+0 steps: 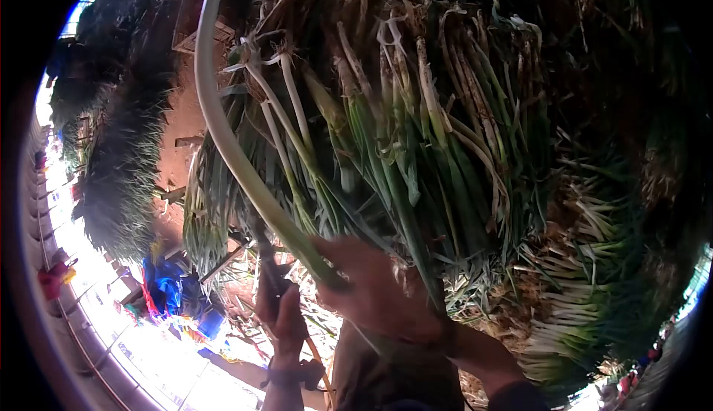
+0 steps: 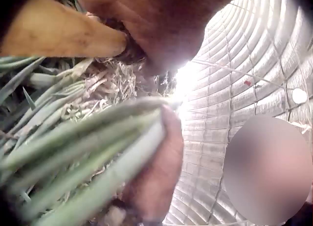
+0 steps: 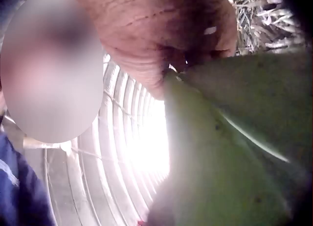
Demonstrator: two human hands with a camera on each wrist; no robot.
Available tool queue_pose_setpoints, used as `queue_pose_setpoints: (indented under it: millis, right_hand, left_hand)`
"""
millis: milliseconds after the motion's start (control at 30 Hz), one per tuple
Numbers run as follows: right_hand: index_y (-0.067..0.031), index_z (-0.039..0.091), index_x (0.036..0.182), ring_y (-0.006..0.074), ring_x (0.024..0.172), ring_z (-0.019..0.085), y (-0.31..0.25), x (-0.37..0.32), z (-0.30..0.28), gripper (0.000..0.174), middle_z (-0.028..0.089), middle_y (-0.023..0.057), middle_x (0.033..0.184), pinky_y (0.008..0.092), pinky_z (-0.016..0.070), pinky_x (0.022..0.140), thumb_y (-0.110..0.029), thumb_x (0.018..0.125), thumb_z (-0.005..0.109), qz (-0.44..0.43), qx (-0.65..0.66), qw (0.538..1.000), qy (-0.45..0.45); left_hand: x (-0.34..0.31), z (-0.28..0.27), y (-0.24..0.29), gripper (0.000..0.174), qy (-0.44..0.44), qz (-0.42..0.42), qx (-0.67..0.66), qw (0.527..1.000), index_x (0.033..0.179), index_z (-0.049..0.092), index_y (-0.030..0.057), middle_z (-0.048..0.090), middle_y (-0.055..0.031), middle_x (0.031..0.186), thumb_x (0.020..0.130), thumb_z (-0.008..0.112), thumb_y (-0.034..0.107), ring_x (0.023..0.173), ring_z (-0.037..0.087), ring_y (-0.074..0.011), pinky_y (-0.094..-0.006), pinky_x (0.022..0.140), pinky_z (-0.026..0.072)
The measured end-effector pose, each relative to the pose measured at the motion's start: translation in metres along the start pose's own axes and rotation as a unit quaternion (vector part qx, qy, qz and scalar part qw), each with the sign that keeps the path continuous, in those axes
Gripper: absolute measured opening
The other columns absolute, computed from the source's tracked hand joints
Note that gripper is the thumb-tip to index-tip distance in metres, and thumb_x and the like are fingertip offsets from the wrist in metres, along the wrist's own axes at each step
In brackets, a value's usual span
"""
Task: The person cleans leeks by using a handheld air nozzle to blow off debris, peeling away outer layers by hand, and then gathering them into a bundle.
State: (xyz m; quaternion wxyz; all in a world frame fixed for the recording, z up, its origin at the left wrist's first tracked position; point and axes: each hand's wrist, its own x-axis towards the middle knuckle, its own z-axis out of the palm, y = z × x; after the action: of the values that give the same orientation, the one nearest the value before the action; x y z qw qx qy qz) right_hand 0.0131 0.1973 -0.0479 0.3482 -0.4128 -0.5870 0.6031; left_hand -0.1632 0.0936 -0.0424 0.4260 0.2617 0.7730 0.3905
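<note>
In the head view, a long leek with a white stalk [image 1: 232, 154] curves up from the right hand [image 1: 375, 292], whose fingers are curled round its green part. The left hand [image 1: 286, 320], lower and to the left, grips a dark tool [image 1: 269, 262] pointing upward. A yellowish, wood-like piece [image 2: 63, 35] lies against the left hand [image 2: 156, 25] in the left wrist view; below, the right hand [image 2: 159, 174] holds green leaves [image 2: 93, 162]. Broad green leaves [image 3: 210, 162] fill much of the right wrist view, under the right hand [image 3: 161, 30].
A large heap of leeks [image 1: 416, 143] lies beyond the hands, roots away from the person. More leeks [image 1: 587, 292] are laid in rows at the right, and a dark green pile [image 1: 122, 180] stands at the left. Blue plastic [image 1: 167, 285] lies left of the hands.
</note>
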Motion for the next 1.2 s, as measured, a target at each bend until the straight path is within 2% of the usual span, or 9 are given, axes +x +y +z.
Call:
queue_pose_setpoints:
  millis: [200,333,433,500,667,800,967,1100,1200]
  right_hand:
    - [0.0015,0.057,0.133,0.0389,0.107,0.064,0.111,0.055,0.05,0.046,0.065,0.0219,0.118,0.047,0.0536,0.088,-0.017,0.092,0.069,0.034,-0.172,0.984,0.044]
    - [-0.0018,0.065,0.121,0.0393,0.107,0.066,0.151,0.049,-0.054,0.026,0.068,0.0219,0.117,0.0426,0.0539,0.092,-0.017,0.1,0.061,0.137,-0.299,0.924,0.197]
    - [0.0012,0.068,0.117,0.0386,0.099,0.069,0.222,0.025,-0.136,0.023,0.072,0.0223,0.109,0.044,0.0558,0.085,-0.009,0.098,0.061,0.1,-0.409,0.867,0.268]
    - [0.0033,0.067,0.119,0.0461,0.106,0.064,0.231,0.012,-0.16,0.027,0.067,0.0291,0.113,0.0463,0.0543,0.088,-0.006,0.098,0.053,0.204,-0.395,0.871,0.211]
    - [-0.0025,0.059,0.134,0.0431,0.11,0.063,0.223,0.007,-0.154,0.067,0.062,0.0223,0.127,0.0506,0.0536,0.088,-0.025,0.075,0.081,0.268,-0.459,0.843,0.081]
    - [0.0019,0.061,0.13,0.0365,0.105,0.068,0.255,0.007,-0.171,0.062,0.068,0.0197,0.119,0.0455,0.0546,0.087,-0.019,0.076,0.083,0.217,-0.442,0.863,0.113]
    - [0.0105,0.064,0.121,0.0183,0.093,0.067,0.191,0.01,-0.227,0.053,0.073,0.0128,0.103,0.0357,0.0535,0.082,-0.009,0.076,0.085,0.418,-0.095,0.902,-0.05]
    - [0.0091,0.061,0.121,0.0219,0.091,0.068,0.175,-0.038,-0.248,0.051,0.072,0.016,0.1,0.0379,0.0537,0.081,-0.014,0.08,0.08,0.39,-0.188,0.899,-0.07]
    - [0.0044,0.056,0.101,0.0471,0.085,0.065,0.164,-0.073,-0.233,0.033,0.064,0.0283,0.087,0.0491,0.0512,0.075,-0.019,0.086,0.072,0.315,-0.32,0.892,-0.061]
  left_hand:
    - [0.006,0.002,-0.013,0.073,-0.02,-0.002,-0.01,1.0,0.151,0.042,-0.0045,0.059,-0.0059,0.112,0.084,0.068,0.008,0.083,0.052,-0.0093,-0.0251,0.071,0.0477]
    - [-0.009,0.016,-0.026,0.077,-0.12,-0.051,0.025,0.991,0.15,0.041,-0.0069,0.062,-0.0179,0.124,0.08,0.07,0.007,0.103,0.065,-0.0223,-0.0333,0.081,0.0561]
    - [-0.019,0.022,-0.061,0.075,-0.191,0.092,0.099,0.972,0.15,0.04,-0.0077,0.063,-0.0164,0.121,0.081,0.069,0.002,0.098,0.064,-0.019,-0.0312,0.076,0.0567]
    - [-0.024,0.028,-0.063,0.081,-0.224,0.078,0.12,0.964,0.151,0.037,-0.0077,0.06,-0.0194,0.128,0.08,0.074,0.004,0.106,0.066,-0.0248,-0.0331,0.078,0.06]
    - [-0.026,0.055,-0.058,0.081,-0.242,0.012,0.089,0.966,0.151,0.04,-0.0027,0.06,-0.0199,0.126,0.08,0.075,0.01,0.108,0.066,-0.0307,-0.0368,0.08,0.0594]
    - [-0.023,0.076,-0.04,0.084,-0.318,0.025,0.168,0.933,0.147,0.041,-0.008,0.061,-0.0268,0.122,0.08,0.078,0.026,0.11,0.064,-0.0422,-0.0444,0.093,0.0521]
    - [-0.041,0.102,-0.023,0.086,-0.34,0.06,0.151,0.926,0.15,0.037,-0.0079,0.06,-0.026,0.121,0.082,0.076,0.027,0.107,0.063,-0.0408,-0.045,0.092,0.0509]
    - [-0.073,0.13,-0.017,0.08,-0.35,0.107,0.193,0.91,0.151,0.037,-0.0031,0.06,-0.0244,0.111,0.087,0.073,0.027,0.097,0.062,-0.0442,-0.0493,0.083,0.051]
    - [-0.1,0.146,-0.012,0.075,-0.388,-0.02,0.186,0.902,0.154,0.038,0.0099,0.06,-0.0234,0.113,0.089,0.071,0.029,0.095,0.064,-0.0435,-0.0532,0.08,0.0522]
